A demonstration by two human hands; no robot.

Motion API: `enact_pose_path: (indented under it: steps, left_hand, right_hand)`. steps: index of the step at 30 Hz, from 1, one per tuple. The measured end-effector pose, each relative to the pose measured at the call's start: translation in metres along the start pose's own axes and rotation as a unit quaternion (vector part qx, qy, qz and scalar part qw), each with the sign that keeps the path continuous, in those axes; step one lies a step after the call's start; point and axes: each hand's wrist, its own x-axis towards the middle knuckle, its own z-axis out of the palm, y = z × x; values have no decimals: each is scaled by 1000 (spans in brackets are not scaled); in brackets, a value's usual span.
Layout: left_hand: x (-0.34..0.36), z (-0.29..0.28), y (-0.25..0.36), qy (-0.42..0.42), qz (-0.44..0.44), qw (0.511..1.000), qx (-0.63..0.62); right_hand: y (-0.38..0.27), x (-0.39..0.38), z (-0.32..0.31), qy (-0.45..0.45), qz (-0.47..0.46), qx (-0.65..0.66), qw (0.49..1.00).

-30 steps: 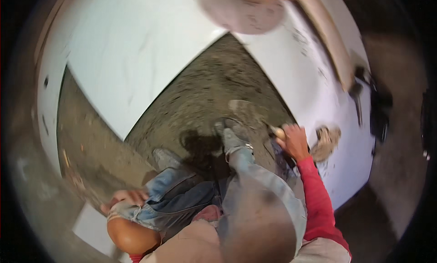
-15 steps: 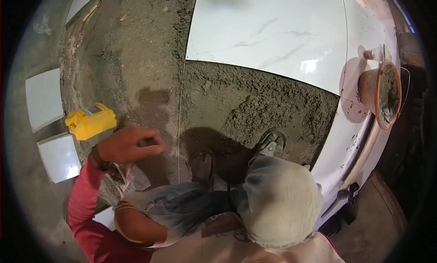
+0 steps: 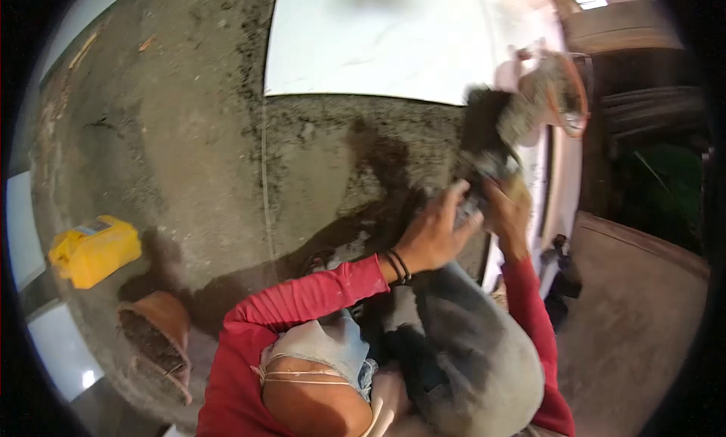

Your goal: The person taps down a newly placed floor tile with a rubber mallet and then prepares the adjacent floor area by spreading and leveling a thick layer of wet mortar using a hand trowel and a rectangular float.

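My left hand point(image 3: 435, 233), with dark bands at the wrist, reaches across to the right, its fingers stretched and apart. Close beside it, my right hand point(image 3: 508, 214) is curled round something smeared by motion, so its kind does not show. Ahead of both hands is a blurred grey, mortar-like mass point(image 3: 523, 118); I cannot tell whether it is loose or on a tool. An orange bucket point(image 3: 576, 97) stands just past it on the right. Wet mortar point(image 3: 318, 150) lies below and left of the hands, bordered by a large white tile point(image 3: 363, 59).
A taut string point(image 3: 265, 172) runs along the mortar bed. On the left are a yellow package point(image 3: 94, 252), a tilted mortar-coated bucket point(image 3: 170, 320) and white tiles point(image 3: 64, 350). Black items point(image 3: 561, 278) lie beside my right arm, by a raised ledge point(image 3: 643, 248).
My left hand has swung from the far left over to the right. My right hand has come into sight. The view has shifted right, and the grey mass now shows near the bucket.
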Motion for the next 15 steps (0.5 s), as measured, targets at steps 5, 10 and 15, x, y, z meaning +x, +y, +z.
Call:
enact_pose_path:
  steps: [5,10,15]
  left_hand:
    - [29,-10,-7,150,-92,978,-115]
    - [53,-98,-18,181,-234,915,-276]
    - [32,-124,-31,52,-220,856,-465]
  right_hand:
    - [-106,10,35,-48,26,258,965]
    - [-93,-36,-10,35,-53,120,991]
    - [-42,-47,-8,-27,-47,25,998]
